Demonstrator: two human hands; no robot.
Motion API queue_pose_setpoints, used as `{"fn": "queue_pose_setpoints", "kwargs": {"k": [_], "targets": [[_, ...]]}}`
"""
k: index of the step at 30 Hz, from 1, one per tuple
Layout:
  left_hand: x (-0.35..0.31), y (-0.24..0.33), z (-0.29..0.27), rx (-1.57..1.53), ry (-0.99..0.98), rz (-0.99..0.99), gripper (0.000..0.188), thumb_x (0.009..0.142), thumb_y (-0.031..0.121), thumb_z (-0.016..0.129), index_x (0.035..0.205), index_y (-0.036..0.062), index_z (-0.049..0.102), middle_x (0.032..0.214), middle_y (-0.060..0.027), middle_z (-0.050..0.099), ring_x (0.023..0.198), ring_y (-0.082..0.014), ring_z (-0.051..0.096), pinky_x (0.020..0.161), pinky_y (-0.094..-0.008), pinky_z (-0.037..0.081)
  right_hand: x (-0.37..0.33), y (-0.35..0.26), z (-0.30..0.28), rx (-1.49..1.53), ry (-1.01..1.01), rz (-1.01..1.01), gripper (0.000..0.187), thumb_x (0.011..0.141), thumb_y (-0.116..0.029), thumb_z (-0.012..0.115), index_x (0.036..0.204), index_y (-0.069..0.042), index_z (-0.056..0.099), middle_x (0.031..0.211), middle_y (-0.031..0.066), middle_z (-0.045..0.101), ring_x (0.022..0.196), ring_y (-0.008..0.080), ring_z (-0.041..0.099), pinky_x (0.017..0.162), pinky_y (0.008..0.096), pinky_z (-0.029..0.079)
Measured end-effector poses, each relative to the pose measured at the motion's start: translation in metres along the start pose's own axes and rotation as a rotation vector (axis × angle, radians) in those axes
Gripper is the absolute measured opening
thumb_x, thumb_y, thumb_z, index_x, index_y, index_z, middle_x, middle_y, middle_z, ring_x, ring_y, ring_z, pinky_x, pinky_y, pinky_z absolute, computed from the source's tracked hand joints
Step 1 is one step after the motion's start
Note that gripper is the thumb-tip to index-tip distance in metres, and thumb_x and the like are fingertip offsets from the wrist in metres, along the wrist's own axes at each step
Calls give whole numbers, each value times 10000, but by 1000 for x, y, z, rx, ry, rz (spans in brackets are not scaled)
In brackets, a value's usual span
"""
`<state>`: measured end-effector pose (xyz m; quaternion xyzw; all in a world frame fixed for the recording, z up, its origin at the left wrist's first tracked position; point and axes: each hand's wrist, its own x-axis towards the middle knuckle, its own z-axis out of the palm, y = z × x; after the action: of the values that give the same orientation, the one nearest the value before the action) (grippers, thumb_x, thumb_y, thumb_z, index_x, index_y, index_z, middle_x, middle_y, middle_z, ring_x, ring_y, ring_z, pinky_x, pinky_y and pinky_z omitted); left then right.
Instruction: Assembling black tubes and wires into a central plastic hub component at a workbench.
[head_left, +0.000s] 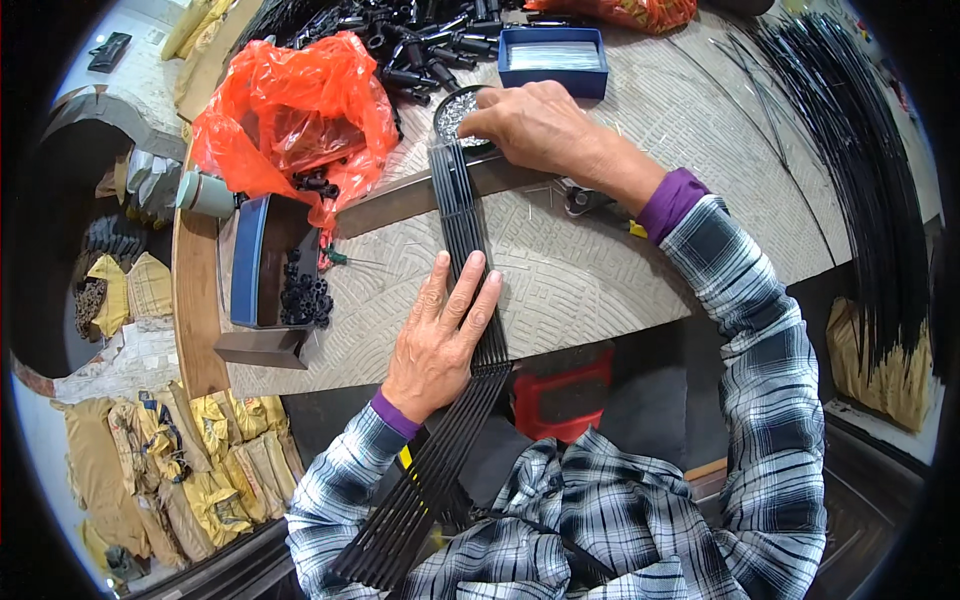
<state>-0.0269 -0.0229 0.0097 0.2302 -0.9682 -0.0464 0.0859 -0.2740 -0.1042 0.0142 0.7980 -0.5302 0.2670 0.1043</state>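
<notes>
Rods, thin and black, lie side by side on the table and across the bar, with their far ends just beside the dish and their near part hanging past the table's edge toward our lap. Our left hand is open and lies on top of them, fingers a bit apart, not curled round them. Our right hand bends over the dish of shiny bits, fingertips close together; we can't tell if they pinch one. We think the rods are light, springy and smooth, so they may slip or fan out if we let go. The best hold looks to be the flat part between bar and edge, under a wide palm. On our left, the red bag and left box crowd us; on our right we have more room, though a few bits lie loose. A bump could spill the dish.
</notes>
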Motion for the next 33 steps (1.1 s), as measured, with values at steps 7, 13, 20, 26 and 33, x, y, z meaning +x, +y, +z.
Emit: {"fn": "queue_pose_setpoints", "kwargs": {"k": [7,13,20,26,33], "targets": [[1,5,-7,-37,12,-20,606,750,288,563,1300,90,406,1401,-122,289,1277,-384,268,1006,-445,309,4,-3,5,-3,17,-44,112,791,-113,560,875,-142,628,771,39,594,655,222,619,551,348,472],[-1,3,-4,-10,30,-25,603,747,227,559,1308,84,393,1396,-159,283,1283,-360,272,1017,-433,290,-2,1,-2,48,16,58,128,775,-144,587,901,-128,600,800,57,574,721,265,606,595,385,468],[-4,-1,-4,68,-1,-19,654,705,97,533,1331,73,346,1401,-160,270,1291,-327,270,1040,-423,249,-3,6,-19,19,-138,48,100,764,-167,583,822,-117,647,802,34,586,748,244,595,625,358,458],[-8,-4,-3,-27,36,-22,769,645,154,617,1344,66,310,1411,-168,243,1300,-318,255,1059,-417,224,2,-1,-14,150,-94,81,100,781,-135,573,856,-103,631,799,57,586,752,258,589,647,340,453],[-8,-3,-6,-42,14,-20,627,753,149,530,1337,57,322,1409,-183,241,1297,-331,260,1046,-421,247,7,-4,-8,271,-113,73,109,789,-98,572,888,-60,601,851,97,610,782,264,601,669,333,467]]}}
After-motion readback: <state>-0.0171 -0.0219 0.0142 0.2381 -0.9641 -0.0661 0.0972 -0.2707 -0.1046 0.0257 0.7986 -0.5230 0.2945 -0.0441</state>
